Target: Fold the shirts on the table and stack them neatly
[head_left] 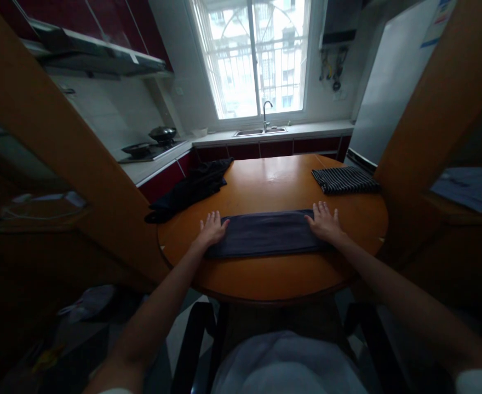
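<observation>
A dark blue-grey cloth (pixel 269 234), folded into a long flat strip, lies crosswise on the round wooden table (pixel 265 279). At its left end rests my left hand (pixel 213 229), fingers spread and pointing away from me. My right hand (pixel 323 222) lies on the opposite end with its fingers apart and the thumb turned inward. Both palms face down on or against the cloth's short edges, and neither hand grips it. What kind of garment the strip is, I cannot tell.
Crumpled black clothing (pixel 194 189) hangs partly over the table's left edge. A folded black-and-white striped cloth (pixel 345 179) lies at the back right. Beyond are a sink (pixel 260 131), a stove with a lidded pan (pixel 162 133) and a fridge (pixel 392 82). Chair armrests (pixel 195 339) flank me.
</observation>
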The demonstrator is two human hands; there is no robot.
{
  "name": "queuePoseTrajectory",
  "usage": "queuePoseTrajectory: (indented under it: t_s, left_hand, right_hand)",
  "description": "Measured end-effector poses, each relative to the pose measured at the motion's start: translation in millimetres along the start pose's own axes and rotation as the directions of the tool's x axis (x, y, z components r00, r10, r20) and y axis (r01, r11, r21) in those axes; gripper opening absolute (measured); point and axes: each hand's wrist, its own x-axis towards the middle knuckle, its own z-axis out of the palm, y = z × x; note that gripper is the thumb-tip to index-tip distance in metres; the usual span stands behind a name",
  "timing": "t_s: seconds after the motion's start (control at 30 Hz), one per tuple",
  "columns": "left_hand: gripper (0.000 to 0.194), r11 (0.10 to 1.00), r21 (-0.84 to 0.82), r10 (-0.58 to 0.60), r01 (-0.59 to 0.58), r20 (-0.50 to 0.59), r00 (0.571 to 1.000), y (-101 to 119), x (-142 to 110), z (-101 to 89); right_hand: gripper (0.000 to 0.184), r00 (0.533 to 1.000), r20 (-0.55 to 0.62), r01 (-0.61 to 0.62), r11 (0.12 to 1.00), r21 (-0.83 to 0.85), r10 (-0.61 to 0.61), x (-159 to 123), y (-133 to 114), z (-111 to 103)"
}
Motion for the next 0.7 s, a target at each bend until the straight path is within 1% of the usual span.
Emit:
queuePoseTrajectory:
  t_s: [0.03, 0.07, 0.1, 0.17, 0.2, 0.27, 0.3, 0.37, 0.47, 0.57, 0.7]
  left_hand:
    - [0.073, 1.0, -0.011, 0.023, -0.023, -0.048, 0.999, 13.1, 3.2, -4.0]
    - [0.07, 0.997, -0.015, 0.074, -0.075, -0.097, 0.993, 29.3, 6.1, -7.0]
    - [0.068, 0.99, -0.015, 0.135, -0.137, -0.122, 0.983, 48.1, 8.6, -8.6]
    - [0.063, 0.959, 0.005, 0.282, -0.284, -0.125, 0.951, 88.4, 11.8, -6.4]
    - [0.062, 0.94, 0.011, 0.341, -0.342, -0.112, 0.933, 107.5, 12.3, -2.6]
    - [0.06, 0.908, 0.017, 0.419, -0.419, -0.086, 0.904, 137.7, 11.4, 8.9]
    - [0.059, 0.899, 0.023, 0.437, -0.437, -0.077, 0.896, 147.5, 10.2, 15.6]
    - [0.058, 0.891, 0.031, 0.454, -0.453, -0.058, 0.889, 156.6, 7.6, 28.1]
    - [0.057, 0.88, 0.029, 0.475, -0.474, -0.046, 0.879, 153.2, 6.1, 38.8]
    - [0.058, 0.873, 0.024, 0.489, -0.488, -0.042, 0.871, 147.5, 7.9, 40.7]
    - [0.057, 0.875, 0.015, 0.484, -0.484, -0.029, 0.874, 147.6, 10.4, 41.4]
  right_hand:
    - [0.073, 0.999, -0.035, 0.033, 0.999, 0.007, -0.032, 2.3, -13.6, -3.6]
    - [0.069, 0.995, -0.063, 0.076, 0.997, 0.017, -0.075, 5.1, -28.7, -6.3]
    - [0.066, 0.989, -0.079, 0.125, 0.992, 0.029, -0.122, 8.0, -44.4, -7.8]
    - [0.063, 0.978, -0.069, 0.2, 0.979, 0.049, -0.197, 13.9, -74.2, -6.4]
    - [0.062, 0.975, -0.052, 0.218, 0.974, 0.056, -0.215, 16.5, -86.5, -3.6]
    - [0.061, 0.974, -0.016, 0.229, 0.971, 0.064, -0.228, 20.5, -102.6, 4.8]
    - [0.06, 0.972, 0.001, 0.233, 0.97, 0.067, -0.233, 21.8, -106.2, 9.6]
    - [0.058, 0.969, 0.033, 0.242, 0.967, 0.081, -0.245, 23.3, -106.1, 18.7]
    - [0.058, 0.967, 0.059, 0.24, 0.965, 0.104, -0.247, 24.0, -98.4, 26.9]
    - [0.058, 0.971, 0.057, 0.225, 0.969, 0.102, -0.232, 23.8, -94.5, 28.3]
    - [0.056, 0.975, 0.043, 0.213, 0.972, 0.102, -0.218, 22.0, -96.1, 27.1]
